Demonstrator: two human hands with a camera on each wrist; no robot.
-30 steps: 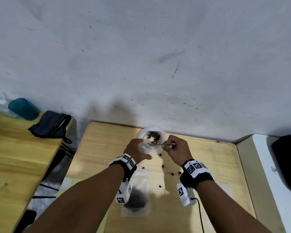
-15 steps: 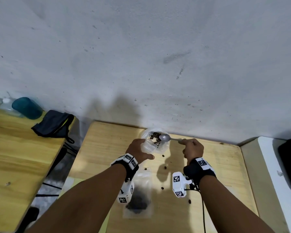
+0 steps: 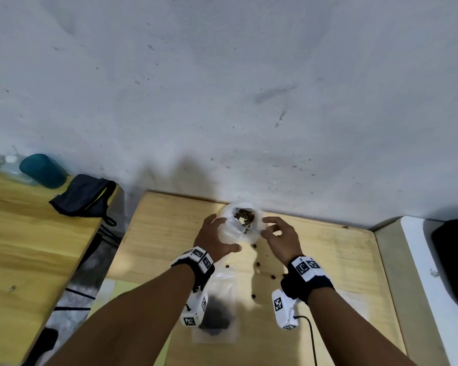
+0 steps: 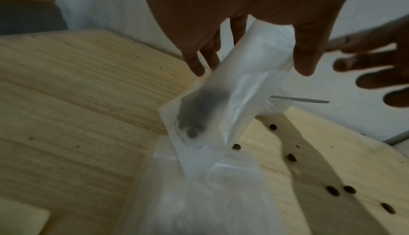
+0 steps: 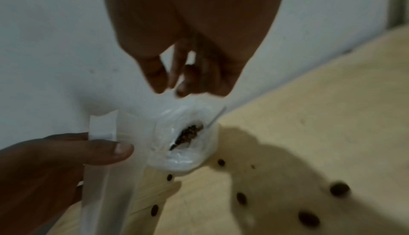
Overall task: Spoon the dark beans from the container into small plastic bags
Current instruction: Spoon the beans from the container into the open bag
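Note:
A clear round container (image 3: 257, 220) with dark beans (image 3: 245, 216) stands at the table's far edge by the wall. A metal spoon (image 5: 213, 120) lies in it, its handle (image 4: 298, 99) sticking out over the rim. My left hand (image 3: 226, 233) pinches a small frosted plastic bag (image 4: 232, 99) between thumb and fingers, just left of the container. A few dark beans show through the bag's lower part. My right hand (image 3: 269, 228) hovers at the container's right rim, fingers loose and holding nothing. A filled bag (image 3: 216, 315) lies flat under my left wrist.
Several loose beans (image 3: 257, 264) are scattered on the wooden table (image 3: 169, 233) in front of the container. More flat bags (image 4: 210, 195) lie near me. A teal cup (image 3: 43, 170) and a black pouch (image 3: 83, 195) sit on the left table. A black object (image 3: 452, 260) lies far right.
My right hand let go of the spoon, which now rests in the container, and moved in towards the bag. The left hand still holds the bag by the container.

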